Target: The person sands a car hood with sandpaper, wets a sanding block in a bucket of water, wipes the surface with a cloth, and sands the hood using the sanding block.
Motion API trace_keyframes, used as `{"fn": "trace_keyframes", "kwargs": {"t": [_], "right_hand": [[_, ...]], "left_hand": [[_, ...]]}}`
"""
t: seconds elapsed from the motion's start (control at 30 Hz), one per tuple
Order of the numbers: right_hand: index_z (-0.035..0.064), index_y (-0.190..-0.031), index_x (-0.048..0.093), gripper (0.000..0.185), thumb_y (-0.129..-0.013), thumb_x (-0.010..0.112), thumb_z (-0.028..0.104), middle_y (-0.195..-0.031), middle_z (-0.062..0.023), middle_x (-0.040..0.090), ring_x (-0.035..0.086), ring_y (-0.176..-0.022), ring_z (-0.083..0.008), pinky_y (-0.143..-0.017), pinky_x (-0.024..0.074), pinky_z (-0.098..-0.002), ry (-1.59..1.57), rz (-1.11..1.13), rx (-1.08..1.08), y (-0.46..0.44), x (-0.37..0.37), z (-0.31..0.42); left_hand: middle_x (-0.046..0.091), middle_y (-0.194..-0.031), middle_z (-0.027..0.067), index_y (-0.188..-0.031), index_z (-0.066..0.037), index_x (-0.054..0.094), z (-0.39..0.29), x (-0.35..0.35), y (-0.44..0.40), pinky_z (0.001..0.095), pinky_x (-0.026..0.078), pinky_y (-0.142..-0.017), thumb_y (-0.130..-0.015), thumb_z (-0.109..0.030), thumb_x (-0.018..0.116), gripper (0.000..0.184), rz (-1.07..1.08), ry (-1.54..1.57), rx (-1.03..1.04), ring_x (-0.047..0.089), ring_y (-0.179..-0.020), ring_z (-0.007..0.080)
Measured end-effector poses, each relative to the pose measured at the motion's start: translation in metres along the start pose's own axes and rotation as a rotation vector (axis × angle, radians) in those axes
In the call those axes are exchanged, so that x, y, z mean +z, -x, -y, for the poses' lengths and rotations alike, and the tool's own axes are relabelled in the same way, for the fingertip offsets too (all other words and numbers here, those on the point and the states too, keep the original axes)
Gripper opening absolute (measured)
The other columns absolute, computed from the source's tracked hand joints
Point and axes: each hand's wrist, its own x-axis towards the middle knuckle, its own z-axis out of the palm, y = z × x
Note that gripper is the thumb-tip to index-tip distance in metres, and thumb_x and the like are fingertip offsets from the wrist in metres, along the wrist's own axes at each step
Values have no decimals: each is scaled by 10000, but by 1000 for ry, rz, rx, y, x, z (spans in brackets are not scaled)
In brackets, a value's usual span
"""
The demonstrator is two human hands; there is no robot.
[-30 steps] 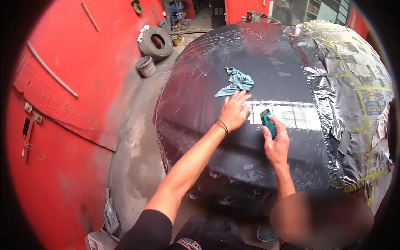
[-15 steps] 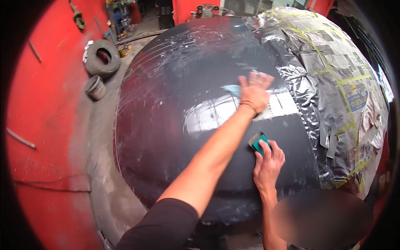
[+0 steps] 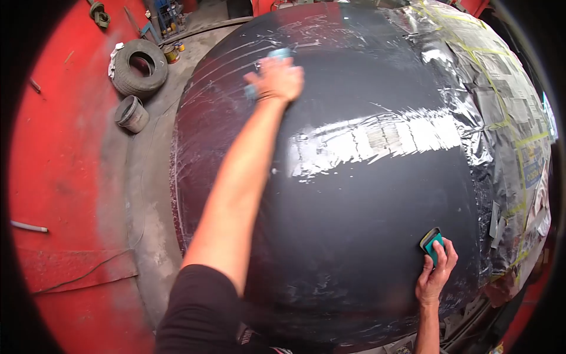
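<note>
My left hand (image 3: 277, 81) presses down on a light blue cloth (image 3: 280, 53) at the upper left of a wide, dark grey car panel (image 3: 354, 230). Its fingers are blurred, and most of the cloth is hidden under the palm. At the lower right, my right hand (image 3: 435, 277) grips a teal sanding block (image 3: 434, 246) with a dark, yellowish-edged face, close to the panel's surface. The panel looks wet, with whitish streaks toward its far left and reddish paint along the left side. A bright reflection crosses its middle.
Newspaper and yellow tape (image 3: 507, 76) cover the car to the right, with crinkled shiny plastic sheeting (image 3: 471, 138) along the panel's edge. On the floor at left stand a tire (image 3: 127, 79), a grey bucket (image 3: 132, 115) and small cans (image 3: 171, 54). A red wall (image 3: 59, 165) lies beyond.
My left hand has swept with the cloth leftward and farther away across the panel. My right hand has moved right and nearer with the sanding block. The view has shifted too.
</note>
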Motion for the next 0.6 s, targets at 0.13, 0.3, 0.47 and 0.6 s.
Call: {"fn": "trace_keyframes", "kwargs": {"t": [0.13, 0.3, 0.47, 0.6], "right_hand": [[83, -1500, 633, 397, -1104, 651, 62, -1565, -221, 569, 539, -1441, -415, -1227, 416, -530, 29, -4, -14, 1, 2, 0], [80, -1514, 631, 411, -1104, 658, 54, -1564, -206, 588, 541, -1447, -405, -1231, 419, -523, 57, -11, -33, 2, 3, 1], [98, -1513, 641, 396, -1119, 671, 129, -1539, -185, 614, 558, -1422, -392, -1209, 416, -522, 65, -42, -27, 2, 2, 4], [101, -1518, 640, 399, -1122, 664, 140, -1537, -189, 617, 562, -1420, -392, -1208, 416, -521, 84, -71, -24, 6, 2, -5]], "left_hand": [[442, -1781, 108, -1672, -266, 547, 230, -38, 81, 866, 231, -1208, -1065, -656, 428, 731, 50, 84, -407, 319, -1661, 367], [529, -1707, 136, -1616, -219, 602, 288, -37, 145, 822, 319, -1179, -1068, -595, 460, 680, 49, -9, -564, 402, -1603, 384], [580, -1599, 141, -1513, -196, 660, -2, -50, 122, 750, 370, -1198, -1046, -620, 546, 641, -71, -130, -12, 430, -1552, 388], [525, -1653, 209, -1623, -18, 550, -259, -21, 197, 762, 242, -1283, -1082, -468, 542, 704, -31, -37, 407, 393, -1609, 378]]}}
